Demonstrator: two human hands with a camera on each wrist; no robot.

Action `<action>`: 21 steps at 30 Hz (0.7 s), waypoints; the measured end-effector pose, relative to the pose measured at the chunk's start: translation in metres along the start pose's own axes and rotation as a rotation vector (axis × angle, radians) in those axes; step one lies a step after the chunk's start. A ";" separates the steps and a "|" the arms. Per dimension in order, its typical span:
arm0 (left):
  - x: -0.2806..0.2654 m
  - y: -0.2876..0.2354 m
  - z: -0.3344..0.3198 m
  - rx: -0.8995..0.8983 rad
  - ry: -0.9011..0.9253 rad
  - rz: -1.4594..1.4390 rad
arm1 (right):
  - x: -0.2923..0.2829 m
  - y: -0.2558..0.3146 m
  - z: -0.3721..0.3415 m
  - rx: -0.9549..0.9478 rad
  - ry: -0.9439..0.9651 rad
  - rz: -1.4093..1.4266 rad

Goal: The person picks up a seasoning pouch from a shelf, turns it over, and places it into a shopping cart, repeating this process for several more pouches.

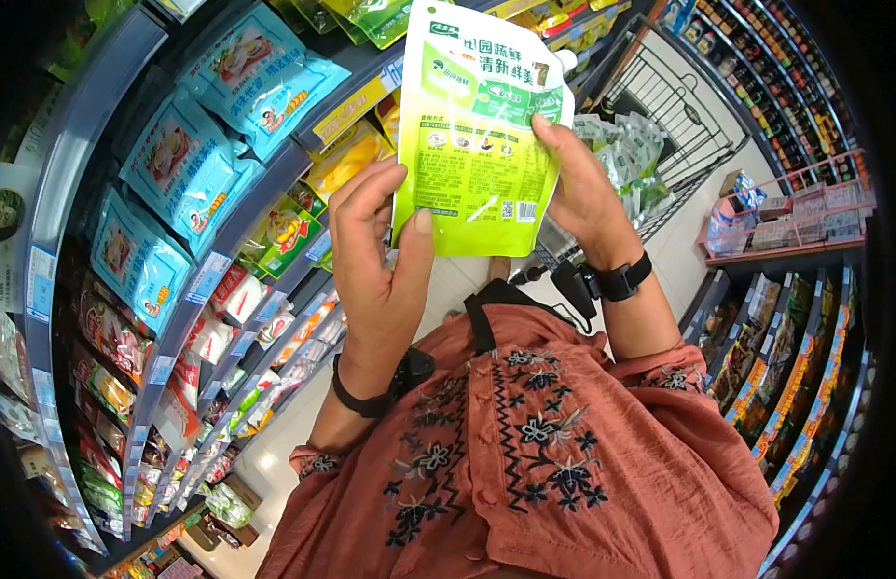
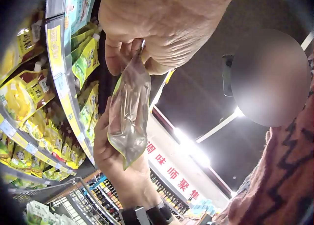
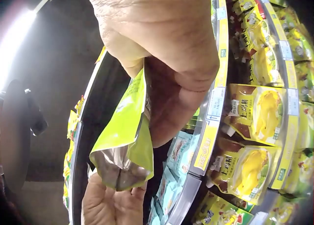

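A green and white pouch (image 1: 482, 145), printed with Chinese text, a QR code and a barcode, is held up before the body in the head view. My left hand (image 1: 375, 251) pinches its lower left edge, thumb on the printed face and fingers behind. At the right edge my right hand (image 1: 588, 193) grips it, thumb on the front; its other fingers are hidden behind the pouch. From the left wrist, the folded bottom of the pouch (image 2: 130, 114) shows between both hands. The right wrist view shows the green side of the pouch (image 3: 127, 132) and its silvery base.
Shelves on the left hold light-blue packets (image 1: 182, 164) and yellow pouches (image 3: 255, 114). Beyond the pouch stands a wire shopping cart (image 1: 703, 92) with plastic-wrapped goods (image 1: 626, 159) in it. To the right are a pink wire basket (image 1: 795, 212) and racks of packets (image 1: 781, 357).
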State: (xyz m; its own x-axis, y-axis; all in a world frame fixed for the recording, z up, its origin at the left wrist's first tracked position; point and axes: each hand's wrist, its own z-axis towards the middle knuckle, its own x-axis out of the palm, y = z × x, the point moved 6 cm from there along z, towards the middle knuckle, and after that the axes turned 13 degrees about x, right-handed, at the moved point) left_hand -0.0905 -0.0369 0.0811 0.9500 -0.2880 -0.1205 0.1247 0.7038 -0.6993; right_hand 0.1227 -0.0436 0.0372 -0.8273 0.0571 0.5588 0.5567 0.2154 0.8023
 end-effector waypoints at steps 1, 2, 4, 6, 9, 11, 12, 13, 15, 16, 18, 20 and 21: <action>0.000 0.000 -0.001 -0.021 -0.001 -0.030 | 0.001 -0.001 0.000 0.000 0.008 0.003; 0.000 -0.001 -0.001 -0.021 -0.004 -0.035 | 0.002 -0.002 -0.001 -0.002 0.017 0.005; -0.001 -0.003 -0.002 -0.015 -0.012 -0.045 | 0.004 -0.002 0.000 -0.008 0.036 0.020; -0.002 -0.005 -0.003 -0.018 -0.005 -0.027 | 0.005 -0.005 0.001 -0.015 0.054 0.048; -0.006 -0.006 -0.004 -0.007 0.000 -0.001 | 0.004 -0.006 0.001 -0.040 0.020 0.002; -0.009 -0.005 -0.006 0.012 -0.006 0.021 | 0.011 -0.005 0.000 -0.034 0.015 0.045; -0.011 -0.003 -0.007 0.024 -0.011 0.035 | 0.013 -0.004 -0.001 -0.030 0.013 0.067; -0.013 -0.003 -0.007 0.036 -0.017 0.048 | 0.014 -0.005 0.000 -0.035 0.019 0.039; -0.017 -0.005 -0.007 0.049 0.002 0.147 | 0.015 -0.006 0.000 -0.043 0.032 -0.017; -0.019 -0.007 -0.007 0.056 0.011 0.196 | 0.017 -0.005 -0.002 -0.037 0.002 -0.040; -0.021 -0.012 -0.005 0.099 0.020 0.320 | 0.024 -0.001 -0.010 -0.027 -0.059 -0.087; -0.020 -0.019 -0.004 0.156 0.089 0.495 | 0.030 0.008 -0.017 -0.086 -0.073 -0.363; -0.020 -0.024 -0.004 0.193 0.152 0.609 | 0.034 0.012 -0.021 -0.118 -0.081 -0.502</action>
State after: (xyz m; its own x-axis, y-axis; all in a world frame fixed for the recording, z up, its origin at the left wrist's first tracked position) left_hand -0.1137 -0.0509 0.0977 0.8180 0.1201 -0.5625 -0.3597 0.8699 -0.3374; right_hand 0.1029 -0.0596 0.0701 -0.9951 0.0509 0.0850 0.0908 0.1249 0.9880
